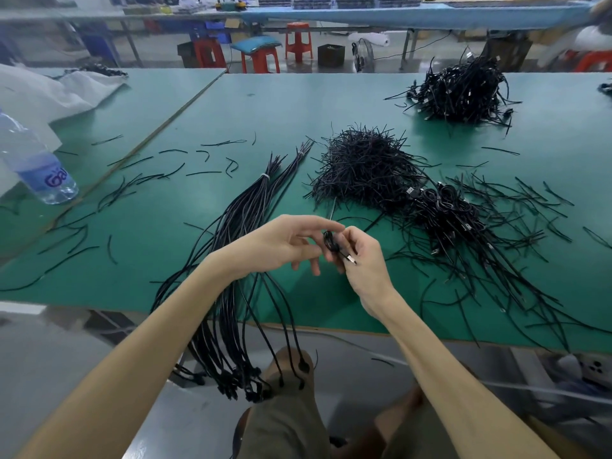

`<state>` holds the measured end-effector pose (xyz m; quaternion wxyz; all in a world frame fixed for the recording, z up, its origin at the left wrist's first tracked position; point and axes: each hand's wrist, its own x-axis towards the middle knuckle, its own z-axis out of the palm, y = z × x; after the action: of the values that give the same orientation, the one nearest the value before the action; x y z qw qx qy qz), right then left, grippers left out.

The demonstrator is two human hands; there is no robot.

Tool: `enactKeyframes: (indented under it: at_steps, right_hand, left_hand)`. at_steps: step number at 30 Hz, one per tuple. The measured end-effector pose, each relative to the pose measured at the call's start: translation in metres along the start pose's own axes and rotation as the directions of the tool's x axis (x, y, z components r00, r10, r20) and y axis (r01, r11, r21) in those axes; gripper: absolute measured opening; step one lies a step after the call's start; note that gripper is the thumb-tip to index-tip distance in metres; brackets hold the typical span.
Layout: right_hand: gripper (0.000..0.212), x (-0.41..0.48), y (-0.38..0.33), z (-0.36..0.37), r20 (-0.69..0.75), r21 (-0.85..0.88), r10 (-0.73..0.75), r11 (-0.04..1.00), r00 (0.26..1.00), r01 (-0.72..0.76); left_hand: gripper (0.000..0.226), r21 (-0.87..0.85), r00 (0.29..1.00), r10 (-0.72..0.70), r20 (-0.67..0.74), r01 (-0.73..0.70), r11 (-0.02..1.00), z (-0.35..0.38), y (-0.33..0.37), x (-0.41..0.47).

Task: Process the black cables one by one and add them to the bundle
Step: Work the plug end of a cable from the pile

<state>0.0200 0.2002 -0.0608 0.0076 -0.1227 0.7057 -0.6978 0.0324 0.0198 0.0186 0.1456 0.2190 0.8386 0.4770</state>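
Tabletop: green, heaped with cable piles.
Left hand: gripped the bundle, forefinger on a coiled cable.
Right hand: pinched it.

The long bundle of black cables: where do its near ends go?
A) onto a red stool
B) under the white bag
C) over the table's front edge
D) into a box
C: the bundle lies on the green table and its plug ends hang down past the table's front edge.
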Motion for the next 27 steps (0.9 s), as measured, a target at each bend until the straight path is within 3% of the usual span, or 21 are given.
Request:
enactKeyframes:
  at_steps: [6, 10, 16, 19, 27]
  right_hand:
    - [0.022, 0.002, 0.002, -0.001, -0.02, -0.049, 0.037, 0.998, 0.999, -0.038]
    - [0.03, 0.002, 0.001, 0.0, -0.027, -0.039, 0.053, 0.998, 0.998, -0.054]
    - [0.028, -0.002, -0.004, 0.0, -0.021, 0.067, 0.03, 0.997, 0.999, -0.028]
    - [0.029, -0.002, -0.006, 0.0, -0.03, 0.084, 0.042, 0.996, 0.999, -0.04]
    - [0.03, -0.002, -0.009, -0.001, -0.066, 0.09, 0.055, 0.995, 0.996, -0.049]
  left_hand:
    - [0.014, 0.295, 0.961, -0.039, -0.274, 0.123, 0.948, 0.015, -0.003, 0.006]
    - [0.038, 0.491, 0.916, -0.051, -0.399, 0.26, 0.831, 0.021, -0.001, 0.009]
    - [0.053, 0.364, 0.889, -0.137, -0.438, 0.315, 0.876, 0.023, 0.001, 0.02]
    - [0.052, 0.238, 0.886, -0.215, -0.41, 0.332, 0.913, 0.023, 0.001, 0.026]
    - [0.064, 0.102, 0.872, -0.367, -0.323, 0.418, 0.903, 0.032, 0.0, 0.034]
